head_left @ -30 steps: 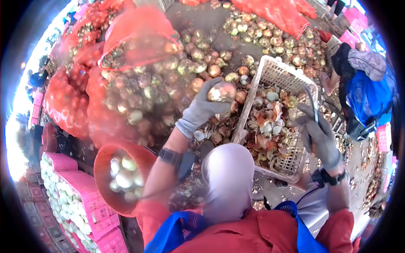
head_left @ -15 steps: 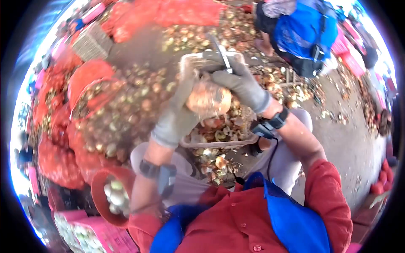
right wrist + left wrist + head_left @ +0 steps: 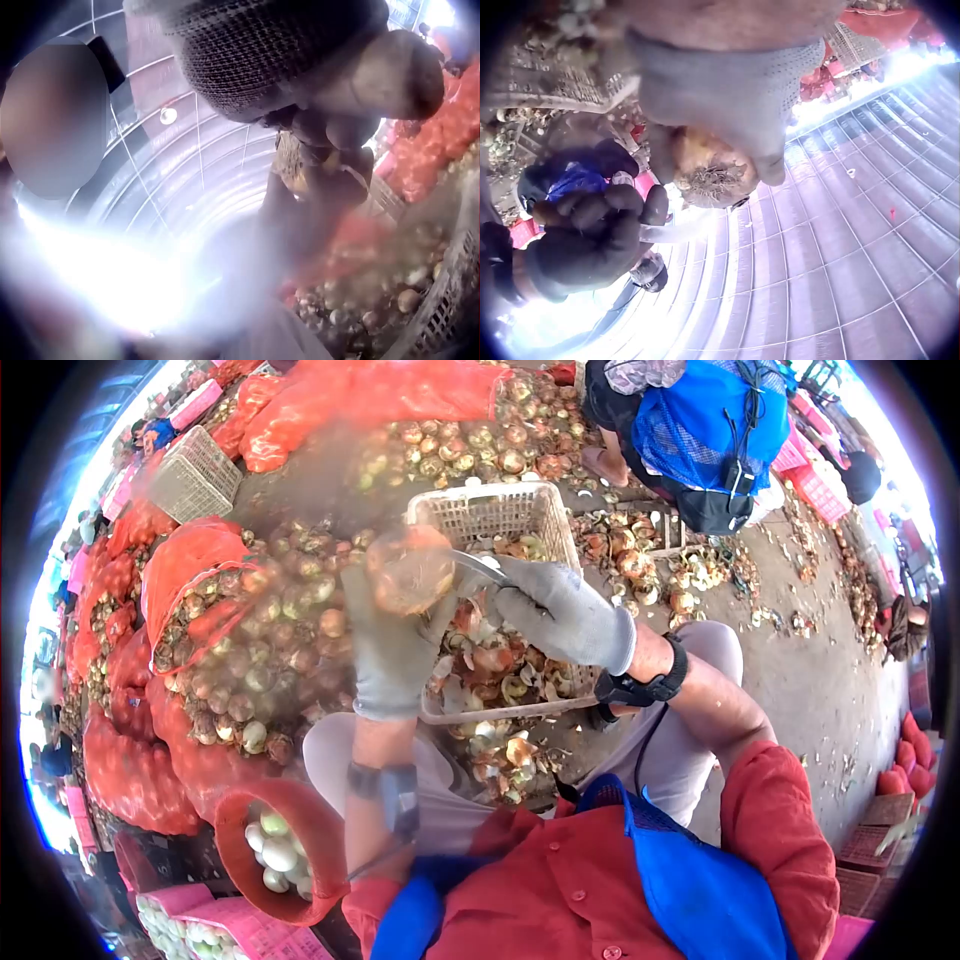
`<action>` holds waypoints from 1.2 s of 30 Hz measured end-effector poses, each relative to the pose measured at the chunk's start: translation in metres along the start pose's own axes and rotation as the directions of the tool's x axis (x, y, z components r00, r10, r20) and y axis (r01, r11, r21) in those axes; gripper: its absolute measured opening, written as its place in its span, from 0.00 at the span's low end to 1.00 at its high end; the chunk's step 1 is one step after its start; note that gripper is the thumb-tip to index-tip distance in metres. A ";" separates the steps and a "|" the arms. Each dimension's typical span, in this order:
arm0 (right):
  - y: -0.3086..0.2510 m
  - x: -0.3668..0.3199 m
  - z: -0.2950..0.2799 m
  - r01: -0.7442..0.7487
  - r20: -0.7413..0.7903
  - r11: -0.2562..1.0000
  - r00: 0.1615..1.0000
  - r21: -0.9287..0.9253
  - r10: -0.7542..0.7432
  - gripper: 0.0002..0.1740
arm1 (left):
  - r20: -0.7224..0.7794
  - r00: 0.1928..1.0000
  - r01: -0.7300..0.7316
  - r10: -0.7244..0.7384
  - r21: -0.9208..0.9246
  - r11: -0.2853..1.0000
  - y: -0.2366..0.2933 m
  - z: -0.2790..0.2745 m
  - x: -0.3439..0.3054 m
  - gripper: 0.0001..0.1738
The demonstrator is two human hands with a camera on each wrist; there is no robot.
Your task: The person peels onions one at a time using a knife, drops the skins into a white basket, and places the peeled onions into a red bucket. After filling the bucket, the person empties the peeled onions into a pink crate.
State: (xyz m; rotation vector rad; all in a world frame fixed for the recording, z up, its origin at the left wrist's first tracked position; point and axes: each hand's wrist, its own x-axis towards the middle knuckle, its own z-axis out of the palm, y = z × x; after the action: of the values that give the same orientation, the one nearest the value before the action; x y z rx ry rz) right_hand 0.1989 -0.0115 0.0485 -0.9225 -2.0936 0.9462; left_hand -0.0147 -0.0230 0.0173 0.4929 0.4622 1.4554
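Note:
My gloved left hand (image 3: 392, 655) holds up a brown-skinned onion (image 3: 412, 568) over the left edge of a white plastic crate (image 3: 447, 510). In the left wrist view the dry roots of the onion (image 3: 716, 178) show, with the gloved fingers wrapped around its sides. My gloved right hand (image 3: 568, 615) grips a knife whose blade (image 3: 478, 565) points left, its tip right at the onion. The left wrist view also shows this blade (image 3: 684, 229) close to the root end. The knife's handle is hidden inside the fist. Onion peels (image 3: 490, 660) lie in the crate.
Loose onions (image 3: 290, 610) cover the ground to the left, beside red mesh sacks (image 3: 135, 775). An orange-red bucket (image 3: 328, 830) with peeled onions stands by my left knee. Ahead right, another person in a blue vest (image 3: 690, 430) bends down. Peels (image 3: 510, 755) litter the floor.
The left hand brought the onion from beside the crate toward the right hand, which came in from the right with the knife. Both hands now meet in front, and the head view has turned right.

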 end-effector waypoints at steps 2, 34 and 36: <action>-0.003 0.002 0.002 -0.029 0.037 0.998 0.999 0.049 0.027 0.10 | 0.018 1.000 0.010 -0.009 -0.056 0.998 0.001 0.002 -0.003 0.38; 0.024 0.004 -0.014 -0.106 0.405 0.992 0.912 0.071 0.068 0.23 | 0.220 0.973 -0.192 0.075 0.574 0.796 -0.001 -0.042 -0.002 0.35; 0.042 -0.002 0.028 -0.242 0.298 0.874 0.947 0.421 0.119 0.26 | 0.156 0.964 -0.258 0.217 0.326 0.910 -0.014 -0.013 -0.011 0.42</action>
State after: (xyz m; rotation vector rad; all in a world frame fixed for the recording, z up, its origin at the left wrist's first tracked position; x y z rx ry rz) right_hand 0.1918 -0.0021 -0.0002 -0.7852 -1.8794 1.6554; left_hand -0.0108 -0.0338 -0.0013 0.9377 0.5827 1.5749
